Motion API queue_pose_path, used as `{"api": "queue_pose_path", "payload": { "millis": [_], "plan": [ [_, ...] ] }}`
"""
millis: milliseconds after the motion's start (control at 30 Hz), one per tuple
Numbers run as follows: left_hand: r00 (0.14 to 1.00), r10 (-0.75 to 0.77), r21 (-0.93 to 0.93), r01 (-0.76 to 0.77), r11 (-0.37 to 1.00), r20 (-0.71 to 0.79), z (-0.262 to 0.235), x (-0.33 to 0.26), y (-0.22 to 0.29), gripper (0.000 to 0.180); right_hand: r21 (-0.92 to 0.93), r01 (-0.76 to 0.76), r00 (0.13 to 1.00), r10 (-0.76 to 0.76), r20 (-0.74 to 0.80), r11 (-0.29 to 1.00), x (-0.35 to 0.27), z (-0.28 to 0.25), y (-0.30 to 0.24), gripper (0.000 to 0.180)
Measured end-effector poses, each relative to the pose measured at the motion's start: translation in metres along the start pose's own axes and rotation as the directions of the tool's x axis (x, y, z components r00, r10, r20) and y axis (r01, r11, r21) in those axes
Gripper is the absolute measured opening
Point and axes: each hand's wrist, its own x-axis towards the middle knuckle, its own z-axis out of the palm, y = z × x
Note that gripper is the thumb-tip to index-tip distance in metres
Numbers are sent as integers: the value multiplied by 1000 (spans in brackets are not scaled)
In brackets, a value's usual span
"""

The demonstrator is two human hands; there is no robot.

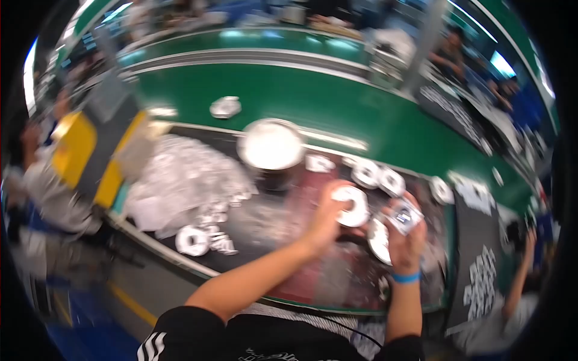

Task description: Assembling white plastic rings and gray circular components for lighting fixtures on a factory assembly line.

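In my left hand [326,219] is a white ring-shaped part [356,207], gripped by its left edge with the thumb and fingers closed on it. My right hand [409,245], with a blue band at the wrist, holds a small clear packet [405,215] with something dark and round inside. A second white round part [379,239] shows against the left side of that hand; I cannot tell whether it is held or lies on the bench. Both hands are above the dark red work mat [304,219]. Just beyond them sit white rings [366,174] on the bench. Motion blurs the details.
A white round tub [271,144] stands behind the mat, beside a heap of clear plastic bags [183,180]. Another white ring [193,240] lies near the front left edge. The green conveyor [337,102] runs behind. A yellow-and-grey stand [90,153] rises at left; co-workers sit around.
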Motion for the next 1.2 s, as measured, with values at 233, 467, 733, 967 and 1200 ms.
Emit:
{"api": "queue_pose_path", "payload": {
  "millis": [233,467,733,967,1200],
  "plan": [
    [984,-125,185,100,978,127,19,-3,1,40,164,-52,990,30,135,985,-4,-19,-13,77],
    [972,-155,163,126,979,175,22,-9,7,43,-31,48,988,-43,146,998,-7,-17,-18,69],
    [982,-88,382,18,924,168,9,-4,-8,47,-805,461,885,-262,385,373,-2,2,-26,50],
    [970,9,475,-128,871,244,9,-4,-15,43,-772,509,859,-285,426,380,-3,6,-18,44],
    [969,-62,515,-72,854,238,16,-10,-6,53,-793,519,851,-284,443,318,-3,9,-19,38]
  ]
}}
